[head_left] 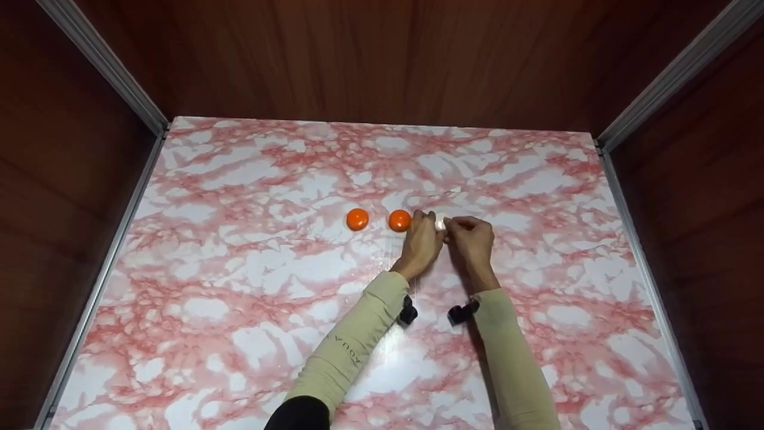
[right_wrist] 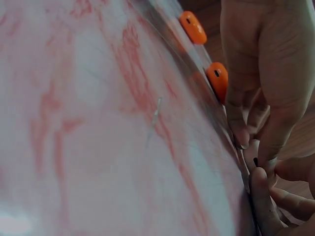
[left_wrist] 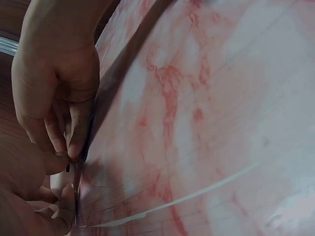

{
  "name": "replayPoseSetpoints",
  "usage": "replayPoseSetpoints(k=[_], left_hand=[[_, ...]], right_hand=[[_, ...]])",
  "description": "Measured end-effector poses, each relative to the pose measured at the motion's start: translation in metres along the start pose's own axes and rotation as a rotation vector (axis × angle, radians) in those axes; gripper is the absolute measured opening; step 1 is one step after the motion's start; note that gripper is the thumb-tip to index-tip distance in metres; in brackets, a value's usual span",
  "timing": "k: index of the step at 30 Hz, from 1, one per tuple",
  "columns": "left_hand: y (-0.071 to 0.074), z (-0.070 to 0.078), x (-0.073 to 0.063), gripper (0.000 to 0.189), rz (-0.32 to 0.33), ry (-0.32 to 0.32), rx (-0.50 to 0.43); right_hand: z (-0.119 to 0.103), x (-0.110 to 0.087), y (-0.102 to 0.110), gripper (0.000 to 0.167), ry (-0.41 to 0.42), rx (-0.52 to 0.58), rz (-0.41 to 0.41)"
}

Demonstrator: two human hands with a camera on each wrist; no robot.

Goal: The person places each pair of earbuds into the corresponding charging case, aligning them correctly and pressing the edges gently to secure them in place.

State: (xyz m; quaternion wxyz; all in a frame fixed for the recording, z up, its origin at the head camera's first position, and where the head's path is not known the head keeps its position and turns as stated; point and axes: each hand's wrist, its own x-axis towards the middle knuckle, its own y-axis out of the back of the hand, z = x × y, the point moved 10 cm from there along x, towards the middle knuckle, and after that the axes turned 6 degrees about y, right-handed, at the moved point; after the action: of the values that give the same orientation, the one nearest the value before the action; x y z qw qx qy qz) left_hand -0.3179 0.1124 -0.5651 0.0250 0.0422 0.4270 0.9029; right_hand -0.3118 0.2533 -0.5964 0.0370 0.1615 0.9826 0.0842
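Two glossy orange round objects lie side by side on the table: one orange disc [head_left: 357,219] to the left, the other orange disc [head_left: 400,220] right beside my left hand [head_left: 421,243]. Each has a small dark slot in its side, seen in the right wrist view. My left hand and my right hand [head_left: 474,242] meet over a small whitish round object [head_left: 440,223] with a similar dark slot. Fingertips of both hands pinch its edges, low at the tabletop. The fingers cover much of it, and its exact kind cannot be told.
The table [head_left: 239,275] has a red-and-white marbled top with a glossy surface. Dark wood panels [head_left: 370,65] enclose its back and sides, with metal rails [head_left: 107,65] at the corners. A black wrist camera [head_left: 407,312] sits under the left sleeve, another camera [head_left: 462,312] by the right.
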Motion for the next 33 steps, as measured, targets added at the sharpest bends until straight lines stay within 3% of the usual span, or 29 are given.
replayPoseSetpoints(k=[5,12,15,19,22,28,33], left_hand=[[-0.001,0.000,0.001,0.026,0.009,-0.004,0.031],[-0.024,-0.014,0.015,0.023,0.069,-0.041,0.014],[-0.015,-0.009,0.009,0.023,0.047,-0.038,0.000],[0.012,0.006,-0.001,0.031,-0.012,-0.018,-0.032],[0.033,0.011,-0.002,0.038,-0.013,-0.003,-0.082],[0.107,0.009,0.006,0.036,0.065,-0.037,-0.206],[0.169,-0.012,0.015,0.034,0.148,-0.070,-0.234]], right_hand=[[-0.001,0.001,0.000,0.024,0.010,-0.105,-0.004],[0.000,0.004,0.001,0.025,-0.002,-0.138,-0.025],[0.000,0.003,0.002,0.025,0.002,-0.140,-0.021],[-0.001,0.002,0.005,0.028,0.005,-0.096,0.004],[-0.006,0.003,0.011,0.031,0.011,-0.083,0.030],[-0.029,0.013,0.037,0.035,0.067,-0.122,0.108],[-0.054,0.025,0.068,0.039,0.209,-0.171,0.167]])
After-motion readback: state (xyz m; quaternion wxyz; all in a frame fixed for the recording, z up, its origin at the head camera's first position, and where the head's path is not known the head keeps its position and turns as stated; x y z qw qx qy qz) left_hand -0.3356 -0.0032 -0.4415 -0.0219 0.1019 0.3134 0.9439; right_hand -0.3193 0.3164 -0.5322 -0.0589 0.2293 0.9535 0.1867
